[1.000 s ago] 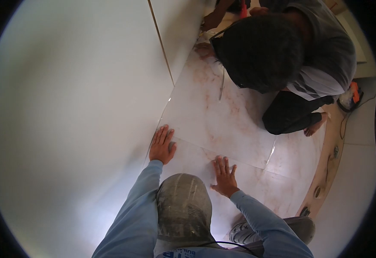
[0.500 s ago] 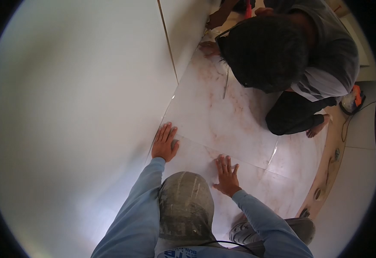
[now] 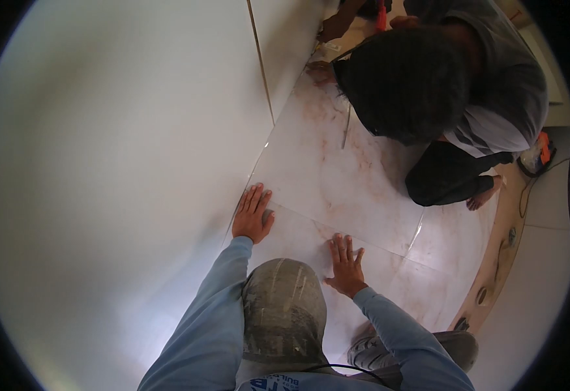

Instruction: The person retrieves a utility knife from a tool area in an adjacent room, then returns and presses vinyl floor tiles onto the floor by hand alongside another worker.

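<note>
Large pale tiles with reddish-brown smears cover the floor below me. My left hand (image 3: 253,214) lies flat where a floor tile (image 3: 301,179) meets the white wall (image 3: 135,163), its fingers reaching across a seam. Farther right, my right hand (image 3: 345,266) rests with spread fingers on the nearer tile (image 3: 298,238), just short of the same seam. Neither hand holds anything. Both arms wear light blue sleeves, and my dusty knee (image 3: 284,313) is between them.
A co-worker (image 3: 454,85) crouches at the upper right, with a hand (image 3: 321,72) near the wall's base. A thin strip (image 3: 346,127) stands by the co-worker's head. An orange-and-black object (image 3: 539,155) and a bare floor strip (image 3: 501,241) lie along the right side.
Both my hands stay pressed on the floor in the same places. The whole view has shifted very slightly; the co-worker remains crouched.
</note>
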Demonstrator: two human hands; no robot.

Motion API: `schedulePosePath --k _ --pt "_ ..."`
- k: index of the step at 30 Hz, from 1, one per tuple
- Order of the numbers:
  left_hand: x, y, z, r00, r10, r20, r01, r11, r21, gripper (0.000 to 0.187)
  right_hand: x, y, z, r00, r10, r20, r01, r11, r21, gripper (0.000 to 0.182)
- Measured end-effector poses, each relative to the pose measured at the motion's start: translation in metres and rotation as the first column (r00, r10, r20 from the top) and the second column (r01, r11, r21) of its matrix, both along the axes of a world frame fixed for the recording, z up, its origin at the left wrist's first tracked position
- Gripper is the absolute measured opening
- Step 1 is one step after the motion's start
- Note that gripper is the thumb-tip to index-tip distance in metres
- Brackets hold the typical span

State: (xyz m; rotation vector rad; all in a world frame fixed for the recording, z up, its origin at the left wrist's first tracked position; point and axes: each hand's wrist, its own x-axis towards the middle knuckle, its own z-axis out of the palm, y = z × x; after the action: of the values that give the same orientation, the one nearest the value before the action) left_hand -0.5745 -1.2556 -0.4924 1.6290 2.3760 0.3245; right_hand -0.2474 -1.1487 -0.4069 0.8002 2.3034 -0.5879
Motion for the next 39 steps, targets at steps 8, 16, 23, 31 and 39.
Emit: schedulePosePath --k 8,16,23,31,39 --pt "0.000 0.001 0.002 1.000 0.004 0.009 -0.004 1.000 0.000 0.066 0.001 -0.001 -0.003 1.000 0.016 0.010 -0.016 1.000 0.011 0.136" --pt "0.000 0.000 0.000 1.000 0.004 0.013 -0.004 1.000 0.014 0.066 0.001 -0.002 -0.005 1.000 0.010 0.008 -0.010 1.000 0.019 0.137" --pt "0.001 0.000 -0.002 1.000 0.002 0.008 -0.002 1.000 0.014 0.066 0.003 -0.003 -0.008 1.000 0.013 -0.001 -0.013 0.999 0.031 0.138" --pt "0.000 0.000 -0.004 1.000 0.001 0.005 -0.001 1.000 0.015 0.067 0.002 -0.002 -0.007 1.000 0.026 0.010 -0.026 0.999 0.039 0.136" --pt "0.000 -0.001 -0.007 1.000 -0.005 -0.005 0.005 1.000 0.019 0.068 0.002 -0.003 -0.008 1.000 0.020 0.003 -0.020 0.999 0.027 0.136"
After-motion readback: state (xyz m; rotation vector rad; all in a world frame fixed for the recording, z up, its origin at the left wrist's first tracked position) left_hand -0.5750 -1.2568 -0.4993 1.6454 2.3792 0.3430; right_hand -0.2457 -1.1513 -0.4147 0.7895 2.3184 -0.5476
